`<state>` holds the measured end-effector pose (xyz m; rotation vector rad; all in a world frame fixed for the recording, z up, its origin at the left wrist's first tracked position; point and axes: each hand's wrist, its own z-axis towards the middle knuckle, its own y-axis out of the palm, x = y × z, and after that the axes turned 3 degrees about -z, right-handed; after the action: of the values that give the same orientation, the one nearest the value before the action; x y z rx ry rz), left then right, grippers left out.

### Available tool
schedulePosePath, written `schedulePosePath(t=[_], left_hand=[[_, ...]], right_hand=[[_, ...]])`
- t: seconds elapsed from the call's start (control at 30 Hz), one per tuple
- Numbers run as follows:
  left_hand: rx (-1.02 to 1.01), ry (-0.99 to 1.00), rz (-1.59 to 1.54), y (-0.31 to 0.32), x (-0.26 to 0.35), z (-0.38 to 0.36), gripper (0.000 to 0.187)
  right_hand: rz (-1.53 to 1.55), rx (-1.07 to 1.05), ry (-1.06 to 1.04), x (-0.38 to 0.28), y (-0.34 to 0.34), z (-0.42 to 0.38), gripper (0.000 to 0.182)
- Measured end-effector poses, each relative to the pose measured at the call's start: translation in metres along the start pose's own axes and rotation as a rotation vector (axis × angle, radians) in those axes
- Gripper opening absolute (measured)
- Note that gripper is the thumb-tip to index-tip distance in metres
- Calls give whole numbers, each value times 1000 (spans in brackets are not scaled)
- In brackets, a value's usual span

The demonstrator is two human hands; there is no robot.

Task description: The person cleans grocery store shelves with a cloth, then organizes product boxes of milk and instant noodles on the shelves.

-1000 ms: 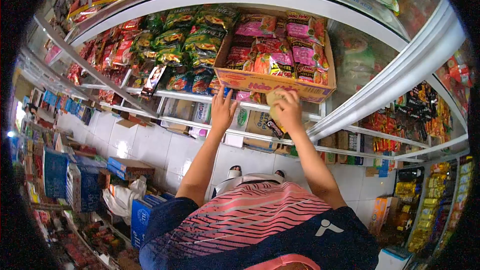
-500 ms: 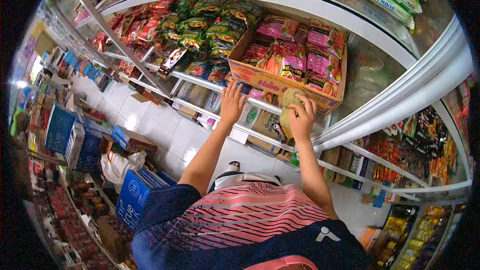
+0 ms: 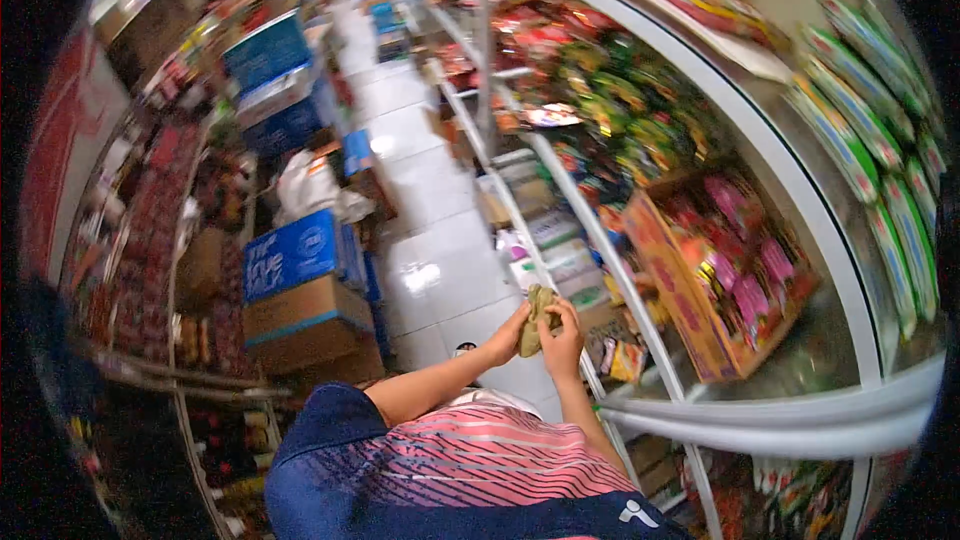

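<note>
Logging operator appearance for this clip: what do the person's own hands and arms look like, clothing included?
The left hand and right hand are ungloved, with forearms uncovered. The left sleeve is short and navy. The shirt has pink, dark-striped panels and a white mark.

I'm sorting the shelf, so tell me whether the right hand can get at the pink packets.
Probably yes: the pink packets sit in an open box to the right, though the right hand holds a cloth.
</note>
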<state>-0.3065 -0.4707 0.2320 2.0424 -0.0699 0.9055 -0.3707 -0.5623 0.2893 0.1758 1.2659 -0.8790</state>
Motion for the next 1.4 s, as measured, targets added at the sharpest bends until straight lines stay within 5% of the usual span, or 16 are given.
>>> schedulePosePath(t=[0.1, 0.33, 0.67, 0.83, 0.97, 1.23, 1.4], left_hand=[[37, 49, -84, -46, 38, -28, 50], [237, 110, -219, -137, 84, -76, 47], [555, 254, -274, -246, 214, -96, 40], [663, 505, -321, -287, 250, -104, 34], [712, 491, -359, -302, 278, -90, 37], [678, 504, -324, -352, 345, 11, 43], [506, 455, -369, -380, 451, 105, 38]], right_hand=[[-111, -374, -65, -6, 45, 3, 21], [-41, -835, -193, -30, 154, 19, 20], [34, -967, -409, -73, 350, 75, 28], [129, -1021, -363, -91, 412, 88, 44], [112, -1020, -371, -85, 449, 116, 42], [121, -1170, -194, -54, 528, 233, 30], [120, -1167, -296, -52, 597, 346, 28]])
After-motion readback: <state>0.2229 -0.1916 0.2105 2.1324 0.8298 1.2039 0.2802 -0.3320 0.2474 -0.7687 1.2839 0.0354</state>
